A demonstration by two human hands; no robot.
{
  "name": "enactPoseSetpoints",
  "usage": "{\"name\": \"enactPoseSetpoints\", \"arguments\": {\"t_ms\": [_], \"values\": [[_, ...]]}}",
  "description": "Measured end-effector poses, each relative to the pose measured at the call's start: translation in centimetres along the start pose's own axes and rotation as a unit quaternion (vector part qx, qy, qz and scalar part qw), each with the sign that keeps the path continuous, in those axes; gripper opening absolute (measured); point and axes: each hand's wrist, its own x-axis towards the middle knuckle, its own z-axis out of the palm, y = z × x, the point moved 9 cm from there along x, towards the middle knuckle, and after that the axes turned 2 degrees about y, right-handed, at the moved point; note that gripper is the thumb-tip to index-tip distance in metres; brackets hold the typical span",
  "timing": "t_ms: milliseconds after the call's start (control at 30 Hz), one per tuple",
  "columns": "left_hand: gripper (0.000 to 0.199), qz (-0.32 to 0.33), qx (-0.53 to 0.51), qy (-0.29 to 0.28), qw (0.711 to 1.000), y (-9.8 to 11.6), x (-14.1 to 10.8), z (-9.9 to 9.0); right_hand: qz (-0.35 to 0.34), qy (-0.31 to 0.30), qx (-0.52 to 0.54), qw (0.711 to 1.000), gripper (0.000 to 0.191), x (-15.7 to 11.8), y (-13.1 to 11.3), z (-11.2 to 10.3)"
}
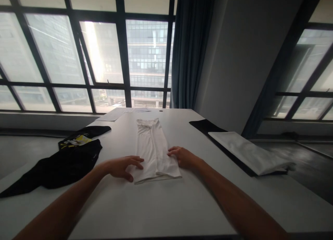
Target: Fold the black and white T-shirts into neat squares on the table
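A white shirt (152, 151), folded into a long narrow strip, lies flat on the table in front of me. Its collar end points away toward the window, and its hem faces me. My left hand (125, 167) is open at the lower left edge, fingers spread, with the fingertips resting on the cloth and the thumb beside it on the table. On the other side, my right hand (182, 156) touches the right edge with its fingertips. Its fingers look stretched out rather than gripping, though some are partly hidden.
The white table (156, 208) extends toward the windows. At left lie black garments (75, 163) with a yellow-and-white printed piece (78, 141). White paper sheets (111, 115) lie at the far left. At right, folded white cloth (244, 151) rests over a black one (205, 125).
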Motion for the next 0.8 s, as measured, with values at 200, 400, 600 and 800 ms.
{"name": "enactPoseSetpoints", "arguments": {"t_ms": [200,400,600,800], "values": [[0.03,0.052,-0.007,0.111,0.992,0.8,0.4,-1.0,-0.004,-0.028,0.135,0.99,0.03,-1.4,-0.5,0.8],[0.033,0.107,-0.035,0.128,0.985,3.1,0.3,-1.7,-0.025,0.013,0.169,0.985,0.016,-1.2,-1.2,0.2],[0.035,0.077,-0.087,0.081,0.99,2.9,-1.1,-2.3,-0.007,-0.096,0.177,0.979,0.016,-2.2,-3.7,-0.3],[0.057,-0.005,-0.324,0.198,0.925,-0.9,0.7,-3.4,0.079,0.027,0.364,0.928,0.034,0.1,-1.5,-0.8]]}}
